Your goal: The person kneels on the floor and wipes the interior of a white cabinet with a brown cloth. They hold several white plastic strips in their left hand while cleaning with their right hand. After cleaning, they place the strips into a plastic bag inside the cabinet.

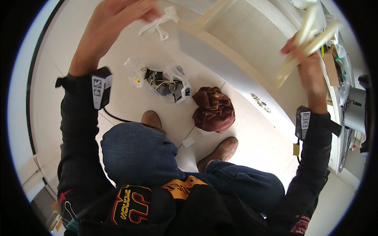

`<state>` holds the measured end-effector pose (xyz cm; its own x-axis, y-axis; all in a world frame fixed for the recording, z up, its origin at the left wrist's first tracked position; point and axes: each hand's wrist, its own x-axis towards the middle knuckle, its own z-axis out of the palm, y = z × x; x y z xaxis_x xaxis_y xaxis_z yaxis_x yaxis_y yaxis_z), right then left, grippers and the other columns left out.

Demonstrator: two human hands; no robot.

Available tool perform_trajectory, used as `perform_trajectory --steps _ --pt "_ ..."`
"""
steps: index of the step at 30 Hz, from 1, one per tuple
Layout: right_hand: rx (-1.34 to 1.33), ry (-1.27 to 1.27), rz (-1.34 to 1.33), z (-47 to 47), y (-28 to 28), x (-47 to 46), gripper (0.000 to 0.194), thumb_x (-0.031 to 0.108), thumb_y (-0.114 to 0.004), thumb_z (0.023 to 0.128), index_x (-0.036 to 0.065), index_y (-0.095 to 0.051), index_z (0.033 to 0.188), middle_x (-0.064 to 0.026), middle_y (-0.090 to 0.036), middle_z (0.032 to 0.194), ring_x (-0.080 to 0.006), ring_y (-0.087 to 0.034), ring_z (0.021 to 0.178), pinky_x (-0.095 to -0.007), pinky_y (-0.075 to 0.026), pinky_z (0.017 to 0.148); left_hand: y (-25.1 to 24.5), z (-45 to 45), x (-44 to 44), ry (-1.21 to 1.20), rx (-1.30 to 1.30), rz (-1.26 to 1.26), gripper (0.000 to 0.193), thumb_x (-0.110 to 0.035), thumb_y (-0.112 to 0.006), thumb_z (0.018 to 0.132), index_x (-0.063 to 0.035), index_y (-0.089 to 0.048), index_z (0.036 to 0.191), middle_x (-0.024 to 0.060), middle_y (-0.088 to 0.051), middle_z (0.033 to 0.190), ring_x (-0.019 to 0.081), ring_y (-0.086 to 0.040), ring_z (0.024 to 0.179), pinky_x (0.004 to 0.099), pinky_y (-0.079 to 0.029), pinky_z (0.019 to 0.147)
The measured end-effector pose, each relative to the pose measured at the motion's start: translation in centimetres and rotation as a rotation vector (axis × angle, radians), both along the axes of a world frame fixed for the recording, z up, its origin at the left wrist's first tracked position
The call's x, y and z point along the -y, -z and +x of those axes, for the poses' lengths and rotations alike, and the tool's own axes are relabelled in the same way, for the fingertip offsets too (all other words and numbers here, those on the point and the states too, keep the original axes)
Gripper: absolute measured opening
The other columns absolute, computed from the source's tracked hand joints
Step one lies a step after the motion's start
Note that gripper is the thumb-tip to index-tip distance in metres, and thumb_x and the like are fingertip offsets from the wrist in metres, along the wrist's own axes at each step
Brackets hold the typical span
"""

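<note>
My right hand (307, 56) is raised at the upper right, closed around several long cream-coloured strips (313, 41) that are blurred by motion. They cross over the open drawer (218, 50). My left hand (124, 14) is at the upper left, its fingers blurred and partly cut off by the picture's edge; whether it holds anything is unclear. Just right of it, a white crumpled plastic bag or strip (161, 25) lies on the floor. Below, a clear plastic bag (180, 78) holds metal parts and tools. A crumpled maroon cloth (215, 113) lies beside this bag.
The drawer front with an ornate metal handle (261, 103) juts out at the right. Boxes and a roll of green tape (339, 65) stand on a surface at the far right. A small white piece (188, 142) lies on the tiles between my brown shoes (220, 152).
</note>
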<state>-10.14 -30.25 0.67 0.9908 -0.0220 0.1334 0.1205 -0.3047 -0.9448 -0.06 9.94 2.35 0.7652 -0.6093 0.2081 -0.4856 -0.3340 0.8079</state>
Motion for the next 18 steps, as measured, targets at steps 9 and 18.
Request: perform_trajectory --steps 9,18 --pt "-0.618 -0.261 -0.466 0.5 3.7 0.5 0.036 0.02 -0.065 0.084 -0.002 -0.057 0.112 -0.0118 -0.065 0.094 -0.019 -0.063 0.086 -0.0319 -0.049 0.078 7.8 -5.8 -9.2 -0.349 -0.432 0.432 0.031 -0.031 -0.067 0.088 0.0 -0.068 0.086 0.0044 -0.061 0.07 0.0098 -0.052 0.067 0.0261 -0.044 0.061" --pt "-0.172 -0.379 -0.767 0.3 -0.6 -3.7 0.049 0.008 -0.065 0.082 0.001 -0.052 0.129 -0.0176 -0.064 0.105 -0.0256 -0.062 0.093 -0.0341 -0.05 0.08 7.7 -5.9 -7.3 -0.43 -0.166 0.334 0.045 -0.028 -0.078 0.077 -0.0057 -0.063 0.112 0.0067 -0.061 0.101 0.016 -0.054 0.087 0.0292 -0.045 0.075"
